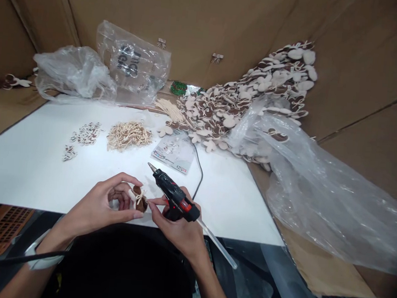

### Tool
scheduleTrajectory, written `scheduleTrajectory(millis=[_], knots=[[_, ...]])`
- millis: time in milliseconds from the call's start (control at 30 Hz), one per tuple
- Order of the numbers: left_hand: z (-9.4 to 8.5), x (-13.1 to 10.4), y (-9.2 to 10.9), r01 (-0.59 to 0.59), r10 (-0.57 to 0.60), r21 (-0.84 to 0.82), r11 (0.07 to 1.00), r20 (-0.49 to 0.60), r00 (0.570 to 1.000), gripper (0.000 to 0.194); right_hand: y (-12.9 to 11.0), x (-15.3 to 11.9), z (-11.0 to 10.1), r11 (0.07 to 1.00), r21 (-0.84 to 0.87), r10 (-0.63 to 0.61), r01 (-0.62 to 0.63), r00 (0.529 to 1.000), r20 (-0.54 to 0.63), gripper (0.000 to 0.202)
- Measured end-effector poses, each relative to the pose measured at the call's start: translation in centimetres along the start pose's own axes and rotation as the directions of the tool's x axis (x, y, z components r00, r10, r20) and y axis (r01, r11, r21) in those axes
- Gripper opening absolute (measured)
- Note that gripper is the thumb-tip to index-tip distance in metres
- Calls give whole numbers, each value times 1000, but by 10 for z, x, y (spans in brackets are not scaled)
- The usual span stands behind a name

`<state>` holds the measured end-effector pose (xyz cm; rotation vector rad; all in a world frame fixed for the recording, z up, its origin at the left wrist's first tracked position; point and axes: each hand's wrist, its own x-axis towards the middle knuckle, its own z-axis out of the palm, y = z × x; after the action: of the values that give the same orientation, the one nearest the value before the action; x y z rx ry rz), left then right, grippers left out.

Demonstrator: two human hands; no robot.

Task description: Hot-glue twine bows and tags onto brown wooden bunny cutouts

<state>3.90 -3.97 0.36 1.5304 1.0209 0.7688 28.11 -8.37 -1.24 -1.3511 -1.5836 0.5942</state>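
My left hand (pixel 110 201) pinches a small brown and white felt piece (pixel 140 198) with a cream bow on its front. Close beside it, my right hand (pixel 180 231) is wrapped round a black and red glue gun (pixel 173 193). The gun's nozzle points up and to the left, and a pale glue stick (pixel 219 247) sticks out of its back end. The right thumb and a finger reach to the felt piece's edge; whether they touch it I cannot tell.
On the white table (pixel 19 166) lie a pile of cream bows (pixel 130 136), small patterned bits (pixel 86 133) and a printed box (pixel 173 151). A heap of felt pieces (pixel 230 105) rises at the back right. Clear plastic bags (pixel 327 188) spread along the right. Cardboard walls (pixel 196 19) enclose the table.
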Motion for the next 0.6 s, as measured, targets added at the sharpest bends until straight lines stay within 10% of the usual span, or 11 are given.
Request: scheduleTrajectory(millis=[367,600], knots=[[2,0,-5,-40,42,85,996,-25,999,53,0,-1,1,997,60,42,-39,998,-47,19],[9,1,-27,-259,382,542,799,-126,915,42,3,-3,0,976,171,154,-134,982,-113,23]])
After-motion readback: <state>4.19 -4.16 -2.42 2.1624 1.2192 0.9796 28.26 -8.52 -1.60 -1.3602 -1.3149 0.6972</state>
